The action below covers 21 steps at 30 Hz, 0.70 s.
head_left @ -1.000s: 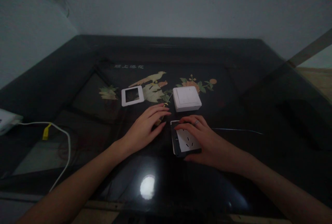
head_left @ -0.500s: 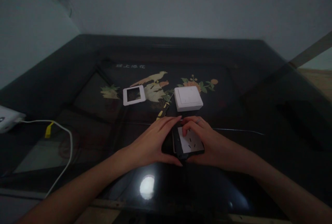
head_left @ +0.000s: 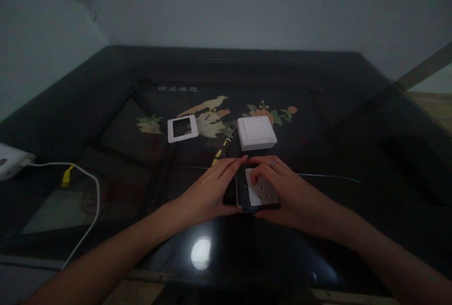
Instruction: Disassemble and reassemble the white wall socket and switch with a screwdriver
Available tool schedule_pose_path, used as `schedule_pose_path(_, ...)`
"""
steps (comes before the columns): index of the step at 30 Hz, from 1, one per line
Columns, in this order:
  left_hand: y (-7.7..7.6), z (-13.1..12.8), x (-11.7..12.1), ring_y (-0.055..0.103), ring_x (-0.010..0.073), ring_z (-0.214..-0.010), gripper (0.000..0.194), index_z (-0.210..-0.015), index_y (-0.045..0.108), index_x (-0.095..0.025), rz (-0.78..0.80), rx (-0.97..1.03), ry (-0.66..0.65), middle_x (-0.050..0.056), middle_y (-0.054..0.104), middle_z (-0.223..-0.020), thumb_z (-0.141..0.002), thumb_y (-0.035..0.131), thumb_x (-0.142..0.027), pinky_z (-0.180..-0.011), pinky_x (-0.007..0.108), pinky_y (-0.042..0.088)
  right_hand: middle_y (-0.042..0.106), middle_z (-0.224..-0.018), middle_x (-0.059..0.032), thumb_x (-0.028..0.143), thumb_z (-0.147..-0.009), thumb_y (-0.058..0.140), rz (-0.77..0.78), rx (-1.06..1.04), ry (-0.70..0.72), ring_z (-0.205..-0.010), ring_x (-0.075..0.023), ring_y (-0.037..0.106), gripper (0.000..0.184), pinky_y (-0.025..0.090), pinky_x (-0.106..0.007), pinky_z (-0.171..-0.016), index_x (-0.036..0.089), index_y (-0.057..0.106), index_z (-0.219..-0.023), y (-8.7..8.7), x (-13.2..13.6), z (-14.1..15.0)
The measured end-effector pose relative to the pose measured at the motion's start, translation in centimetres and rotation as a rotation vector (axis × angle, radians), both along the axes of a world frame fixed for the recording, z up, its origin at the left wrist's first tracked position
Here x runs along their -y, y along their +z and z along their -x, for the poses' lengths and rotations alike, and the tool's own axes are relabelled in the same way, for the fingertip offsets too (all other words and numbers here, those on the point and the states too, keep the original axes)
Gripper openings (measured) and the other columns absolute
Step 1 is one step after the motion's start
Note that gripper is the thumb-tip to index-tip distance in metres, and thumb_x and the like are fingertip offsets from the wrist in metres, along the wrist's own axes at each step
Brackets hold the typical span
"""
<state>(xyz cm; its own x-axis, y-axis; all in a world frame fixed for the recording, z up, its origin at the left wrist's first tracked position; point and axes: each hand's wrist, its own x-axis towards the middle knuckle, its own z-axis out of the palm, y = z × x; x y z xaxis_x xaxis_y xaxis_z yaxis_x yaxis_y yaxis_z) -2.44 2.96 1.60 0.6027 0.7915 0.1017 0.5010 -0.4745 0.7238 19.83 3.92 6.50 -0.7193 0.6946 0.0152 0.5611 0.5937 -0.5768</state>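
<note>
A wall socket [head_left: 261, 196] with a white face and dark frame lies on the dark tabletop [head_left: 169, 258] between my hands. My right hand [head_left: 289, 192] grips its right side, with a bent finger on the white face and the thumb at the near edge. From the left, my left hand [head_left: 208, 192] curves around the socket's other side, fingertips at the far edge and thumb at the near edge. Just beyond my left fingers lies a screwdriver [head_left: 222, 149] with a yellow and black handle. A white switch box [head_left: 257, 132] rests farther back.
A white square frame [head_left: 182, 129] lies at the back left. At the left edge, a white device [head_left: 12, 161] trails a white cable [head_left: 96, 201] with a yellow tag [head_left: 66, 176]. A thin wire [head_left: 328, 175] stretches to the right of my right hand.
My left hand has moved right and nearer, off the screwdriver and onto the left side of the wall socket. My right hand has stayed on the socket, one finger bending onto its face.
</note>
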Motion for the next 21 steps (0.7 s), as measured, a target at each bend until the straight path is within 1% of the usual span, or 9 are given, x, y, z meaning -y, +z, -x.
schedule_pose_path(3, 0.0, 0.2, 0.0, 0.038, 0.0378, -0.141, 0.112, -0.158, 0.013, -0.023, 0.076, 0.066, 0.02, 0.021, 0.04, -0.152, -0.071, 0.084, -0.034, -0.116, 0.06, 0.03, 0.057, -0.133, -0.0148, 0.008, -0.063, 0.081, -0.016, -0.047, -0.002, -0.126, -0.0322, 0.052, 0.049, 0.053, -0.049, -0.095, 0.023, 0.047, -0.096, 0.8, 0.0, -0.2)
schedule_pose_path(5, 0.4, 0.5, 0.0, 0.031, 0.0393, -0.145, 0.125, -0.158, 0.007, -0.025, 0.14, 0.14, 0.017, 0.021, 0.032, -0.157, -0.065, 0.089, -0.039, -0.118, 0.061, 0.025, 0.058, -0.133, -0.0142, 0.009, -0.063, 0.082, -0.028, -0.076, -0.014, -0.125, -0.0315, 0.053, 0.05, 0.054, -0.049, -0.094, 0.024, 0.046, -0.095, 1.3, 0.0, -0.4)
schedule_pose_path(8, 1.5, 0.8, 0.3, 0.018, 0.0358, -0.151, 0.13, -0.158, 0.009, -0.032, 0.303, 0.331, 0.008, 0.013, 0.021, -0.164, -0.059, 0.093, -0.041, -0.123, 0.055, 0.014, 0.056, -0.136, -0.0119, 0.011, -0.064, 0.082, -0.058, -0.136, -0.044, -0.127, -0.0297, 0.053, 0.053, 0.053, -0.048, -0.095, 0.026, 0.043, -0.097, 2.0, 0.2, -1.0)
schedule_pose_path(10, 2.3, 0.6, 0.7, 0.023, 0.0309, -0.15, 0.115, -0.156, 0.018, -0.037, 0.522, 0.584, 0.016, 0.007, 0.026, -0.163, -0.066, 0.089, -0.044, -0.123, 0.049, 0.016, 0.054, -0.141, -0.0094, 0.013, -0.066, 0.082, -0.068, -0.184, -0.051, -0.13, -0.0278, 0.051, 0.053, 0.053, -0.047, -0.098, 0.028, 0.043, -0.099, 2.5, 0.4, -1.1)
schedule_pose_path(12, 3.1, 0.0, 1.3, 0.04, 0.0282, -0.142, 0.088, -0.149, 0.037, -0.036, 0.779, 0.866, 0.018, 0.006, 0.042, -0.154, -0.074, 0.081, -0.05, -0.116, 0.043, 0.032, 0.052, -0.144, -0.0082, 0.015, -0.069, 0.081, -0.074, -0.23, -0.029, -0.133, -0.0262, 0.049, 0.052, 0.052, -0.045, -0.1, 0.029, 0.043, -0.101, 2.7, 0.7, -0.8)
schedule_pose_path(14, 3.5, -0.5, 2.0, 0.058, 0.027, -0.123, 0.066, -0.133, 0.058, -0.029, 0.997, 1.04, 0.046, 0.008, 0.061, -0.134, -0.075, 0.08, -0.051, -0.101, 0.038, 0.045, 0.052, -0.145, -0.0095, 0.018, -0.071, 0.081, -0.094, -0.251, 0.014, -0.135, -0.0257, 0.048, 0.051, 0.05, -0.045, -0.102, 0.028, 0.043, -0.103, 2.7, 0.8, -0.2)
schedule_pose_path(17, 3.8, -1.1, 2.8, 0.068, 0.0226, -0.098, 0.046, -0.109, 0.069, -0.02, 1.185, 1.108, 0.22, 0.007, 0.072, -0.103, -0.07, 0.088, -0.033, -0.087, 0.032, 0.05, 0.052, -0.146, -0.0141, 0.022, -0.074, 0.081, -0.147, -0.236, 0.074, -0.138, -0.0266, 0.045, 0.051, 0.048, -0.047, -0.105, 0.026, 0.044, -0.108, 2.2, 0.7, 0.9)
schedule_pose_path(19, 3.9, -1.2, 2.9, 0.069, 0.0186, -0.09, 0.038, -0.101, 0.071, -0.018, 1.251, 1.114, 0.363, 0.005, 0.074, -0.094, -0.067, 0.089, -0.022, -0.082, 0.028, 0.051, 0.051, -0.147, -0.0175, 0.023, -0.075, 0.081, -0.189, -0.223, 0.109, -0.14, -0.028, 0.042, 0.051, 0.044, -0.049, -0.11, 0.023, 0.044, -0.111, 1.6, 0.5, 1.5)
schedule_pose_path(21, 3.8, -1.3, 2.7, 0.069, 0.0157, -0.085, 0.035, -0.096, 0.072, -0.017, 1.299, 1.12, 0.45, 0.003, 0.075, -0.091, -0.066, 0.089, -0.017, -0.078, 0.025, 0.052, 0.048, -0.149, -0.0196, 0.024, -0.077, 0.08, -0.231, -0.219, 0.136, -0.142, -0.0289, 0.04, 0.051, 0.037, -0.052, -0.115, 0.021, 0.045, -0.114, 1.0, 0.4, 1.8)
